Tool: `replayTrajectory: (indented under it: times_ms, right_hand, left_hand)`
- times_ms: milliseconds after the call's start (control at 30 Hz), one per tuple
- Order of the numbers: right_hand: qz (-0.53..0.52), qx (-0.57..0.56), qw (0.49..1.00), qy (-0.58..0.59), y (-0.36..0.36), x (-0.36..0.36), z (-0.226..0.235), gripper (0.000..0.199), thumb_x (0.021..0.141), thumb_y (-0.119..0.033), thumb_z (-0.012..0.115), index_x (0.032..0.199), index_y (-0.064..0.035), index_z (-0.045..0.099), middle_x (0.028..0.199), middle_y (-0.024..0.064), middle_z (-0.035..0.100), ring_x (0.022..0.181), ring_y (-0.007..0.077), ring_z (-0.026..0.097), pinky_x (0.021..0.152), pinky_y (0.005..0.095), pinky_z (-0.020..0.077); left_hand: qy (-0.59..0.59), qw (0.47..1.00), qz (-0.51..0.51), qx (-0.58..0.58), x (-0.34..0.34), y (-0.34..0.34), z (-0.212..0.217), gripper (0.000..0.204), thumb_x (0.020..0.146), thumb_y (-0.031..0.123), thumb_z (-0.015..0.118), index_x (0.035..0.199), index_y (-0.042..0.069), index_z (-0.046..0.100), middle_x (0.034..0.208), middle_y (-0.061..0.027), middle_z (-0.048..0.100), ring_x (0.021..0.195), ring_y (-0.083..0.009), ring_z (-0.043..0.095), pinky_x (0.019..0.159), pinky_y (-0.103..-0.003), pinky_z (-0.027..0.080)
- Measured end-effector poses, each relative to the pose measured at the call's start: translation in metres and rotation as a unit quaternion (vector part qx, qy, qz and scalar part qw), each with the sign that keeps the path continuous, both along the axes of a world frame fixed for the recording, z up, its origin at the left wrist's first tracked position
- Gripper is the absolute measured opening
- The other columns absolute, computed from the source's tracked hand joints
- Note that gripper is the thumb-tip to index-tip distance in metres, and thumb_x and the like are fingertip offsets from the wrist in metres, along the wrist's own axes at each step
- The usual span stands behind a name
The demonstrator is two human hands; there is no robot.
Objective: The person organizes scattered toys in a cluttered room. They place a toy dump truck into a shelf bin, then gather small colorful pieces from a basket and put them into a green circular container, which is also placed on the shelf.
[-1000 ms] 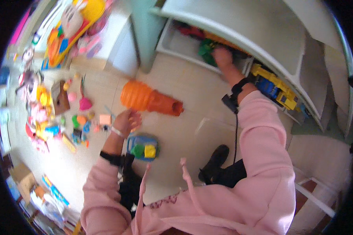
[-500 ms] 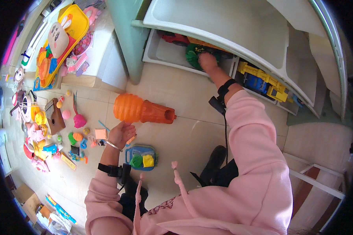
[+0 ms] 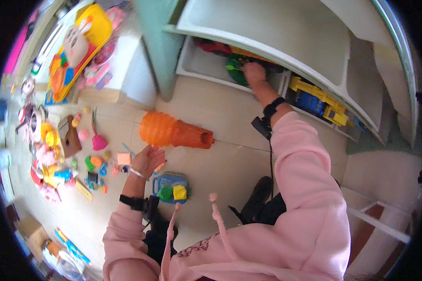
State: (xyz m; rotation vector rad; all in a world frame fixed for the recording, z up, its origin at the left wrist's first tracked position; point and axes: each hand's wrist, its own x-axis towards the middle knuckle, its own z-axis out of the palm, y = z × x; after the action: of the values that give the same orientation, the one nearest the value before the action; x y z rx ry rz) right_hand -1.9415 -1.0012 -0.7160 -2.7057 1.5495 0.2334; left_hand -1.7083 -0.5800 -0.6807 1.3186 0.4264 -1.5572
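Observation:
My right hand (image 3: 254, 74) reaches into a low white bin (image 3: 192, 63), its fingers curled beside a round green toy (image 3: 235, 70). What the fingers hold, if anything, is hidden. My left hand (image 3: 147, 160) is open, palm turned up and fingers stretched out, just below a large ribbed orange plastic piece (image 3: 176, 131). That piece lies on its side on the floor, its narrow end with a hole pointing right. I cannot tell whether the left fingers touch it. A red toy (image 3: 212, 46) lies deeper in the same bin.
A larger white bin (image 3: 262, 23) juts out above the low one. Right of my wrist, another bin holds a yellow and blue toy vehicle (image 3: 314, 103). A blue tray (image 3: 171, 180) with green and yellow lumps stands by my feet. Several toys, among them a wooden thumb piano (image 3: 70, 136), spread leftward.
My right hand has shifted slightly within the low bin, staying by the green toy. The whole view has moved a little. My left hand keeps its open pose beside the orange piece.

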Motion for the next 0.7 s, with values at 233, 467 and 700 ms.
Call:
replayTrajectory:
  times_ms: [233,467,700]
  right_hand:
    - [0.038,-0.001,0.999,-0.027,-0.008,-0.010,-0.018,0.029,0.076,-0.031,0.061,0.098,-0.0123,0.063,0.092,0.0137,0.062,0.083,0.0303,0.061,0.070,0.0420,0.0499]
    - [0.059,-0.025,0.990,-0.124,-0.003,-0.017,-0.023,0.036,0.071,-0.016,0.065,0.105,-0.0088,0.056,0.100,0.0163,0.059,0.087,0.0332,0.059,0.073,0.0425,0.0489]
    - [0.020,0.002,0.999,-0.029,0.002,-0.012,-0.006,0.025,0.072,-0.022,0.066,0.091,-0.0065,0.062,0.094,0.0189,0.059,0.087,0.0343,0.059,0.071,0.0424,0.0499]
  left_hand:
    - [0.003,0.999,0.045,-0.003,0.005,0.009,-0.006,0.038,0.088,0.024,0.050,0.115,0.000,0.036,0.105,-0.0223,0.051,0.090,-0.0291,0.057,0.075,-0.037,0.051]
    - [-0.007,0.999,0.049,-0.004,0.012,0.011,-0.009,0.041,0.087,0.021,0.050,0.118,0.001,0.033,0.112,-0.0214,0.045,0.097,-0.0308,0.054,0.079,-0.037,0.050]
    - [-0.023,0.999,0.044,-0.003,0.011,0.013,-0.012,0.037,0.085,0.020,0.052,0.114,0.002,0.038,0.107,-0.0193,0.047,0.093,-0.0294,0.054,0.079,-0.038,0.049]
